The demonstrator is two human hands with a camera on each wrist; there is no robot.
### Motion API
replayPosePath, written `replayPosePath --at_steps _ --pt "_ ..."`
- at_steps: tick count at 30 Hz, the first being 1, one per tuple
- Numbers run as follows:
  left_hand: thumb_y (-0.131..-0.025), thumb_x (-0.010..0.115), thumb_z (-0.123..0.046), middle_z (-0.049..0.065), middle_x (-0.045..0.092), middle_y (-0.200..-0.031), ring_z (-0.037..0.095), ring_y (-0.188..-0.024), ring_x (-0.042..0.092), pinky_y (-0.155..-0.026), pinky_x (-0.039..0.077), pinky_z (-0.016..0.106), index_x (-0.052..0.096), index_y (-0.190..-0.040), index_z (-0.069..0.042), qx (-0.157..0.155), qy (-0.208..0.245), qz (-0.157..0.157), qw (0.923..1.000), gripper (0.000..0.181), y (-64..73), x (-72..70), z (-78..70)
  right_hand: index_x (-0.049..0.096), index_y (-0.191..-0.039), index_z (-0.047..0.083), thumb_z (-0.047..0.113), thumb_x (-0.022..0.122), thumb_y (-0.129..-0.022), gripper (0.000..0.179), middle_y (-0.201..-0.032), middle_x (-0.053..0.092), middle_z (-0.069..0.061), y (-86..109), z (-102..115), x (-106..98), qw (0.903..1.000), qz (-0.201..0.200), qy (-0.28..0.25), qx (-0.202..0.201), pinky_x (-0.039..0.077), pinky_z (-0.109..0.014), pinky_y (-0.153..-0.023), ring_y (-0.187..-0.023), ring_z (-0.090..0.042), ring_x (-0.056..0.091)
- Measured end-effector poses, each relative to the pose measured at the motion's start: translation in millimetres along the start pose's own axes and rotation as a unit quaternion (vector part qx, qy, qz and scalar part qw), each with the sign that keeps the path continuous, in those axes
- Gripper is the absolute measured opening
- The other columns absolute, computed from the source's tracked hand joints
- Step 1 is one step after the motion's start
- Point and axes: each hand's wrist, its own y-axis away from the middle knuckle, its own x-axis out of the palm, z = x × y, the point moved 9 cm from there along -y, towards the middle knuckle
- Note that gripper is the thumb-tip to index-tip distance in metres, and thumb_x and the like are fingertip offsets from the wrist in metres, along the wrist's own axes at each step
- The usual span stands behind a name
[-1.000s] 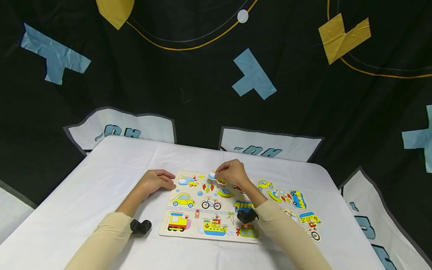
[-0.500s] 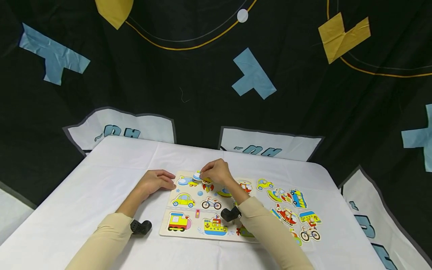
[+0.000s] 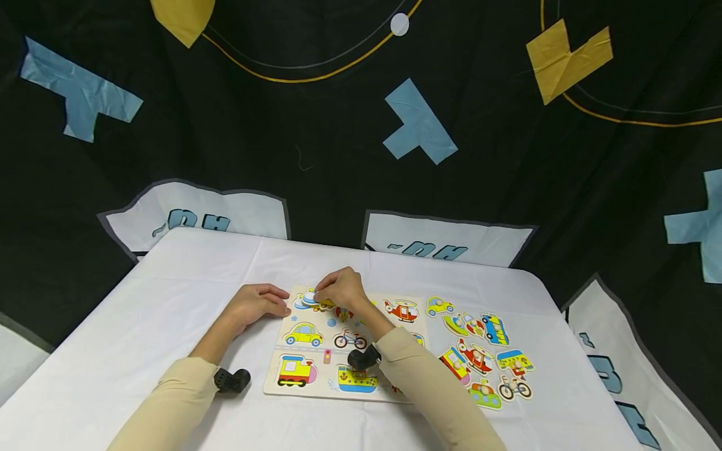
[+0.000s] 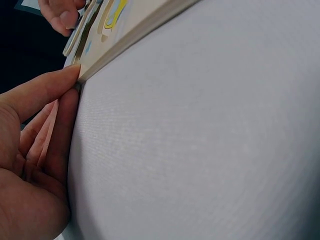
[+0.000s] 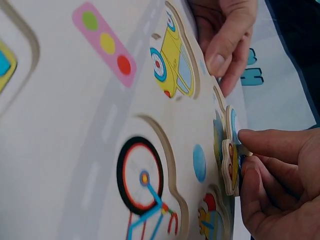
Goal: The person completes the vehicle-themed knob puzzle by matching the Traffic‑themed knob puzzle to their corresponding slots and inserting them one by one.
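Observation:
A wooden puzzle board (image 3: 324,389) printed with vehicles lies on the white table. At its far-left corner my left hand (image 3: 255,307) holds the edge, thumb (image 4: 52,87) on the top side and a finger against the rim. With thumb and index finger, my right hand (image 3: 341,289) pinches an airplane puzzle piece (image 5: 232,155). In the head view the piece overlaps the printed airplane at the board's upper left. The right wrist view shows it tilted, close over the board. A yellow car (image 5: 175,62) and a bicycle (image 5: 145,175) are printed in recesses nearby.
Several loose knobbed pieces lie right of the board, among them a helicopter piece (image 3: 476,357), a bus piece (image 3: 495,329), a bicycle piece (image 3: 514,388) and a yellow car piece (image 3: 439,306). A black curtain (image 3: 316,144) hangs behind the table.
My right hand has carried the airplane piece leftward across the top of the board to the upper-left recess. The left hand has stayed at the board's corner.

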Motion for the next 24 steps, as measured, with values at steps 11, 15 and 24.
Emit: replayPosePath --at_steps 11,15,24 --pt "-0.080 0.084 -0.019 0.001 0.078 -0.089 0.012 -0.084 0.071 -0.084 0.053 0.031 0.071 -0.120 -0.004 -0.005 0.014 0.001 0.9999 0.045 2.6 -0.1 -0.8 0.081 -0.079 0.015 0.017 0.087 -0.078 0.006 -0.075 0.074 0.006 -0.9 5.9 13.6 0.9999 -0.002 0.007 0.011 0.044 -0.019 -0.058 -0.072 -0.007 0.059" --pt "-0.080 0.084 -0.019 0.002 0.078 -0.089 0.013 -0.084 0.071 -0.084 0.053 0.031 0.071 -0.119 -0.005 -0.005 0.015 0.002 0.9999 0.044 1.5 -0.1 0.3 0.082 -0.079 0.015 0.018 0.087 -0.078 0.006 -0.076 0.075 0.006 -0.8 4.8 15.4 0.9998 -0.006 0.006 0.015 0.043 -0.019 -0.059 -0.073 -0.007 0.058" --pt "-0.080 0.083 -0.021 0.001 0.078 -0.089 0.014 -0.086 0.070 -0.088 0.051 0.035 0.071 -0.119 -0.006 -0.003 0.009 0.002 1.0000 0.043 -0.4 -0.3 0.9 0.082 -0.080 0.016 0.018 0.087 -0.078 0.006 -0.077 0.074 0.007 -0.2 4.3 20.2 0.9998 -0.002 0.008 0.018 0.041 -0.020 -0.059 -0.073 -0.007 0.057"
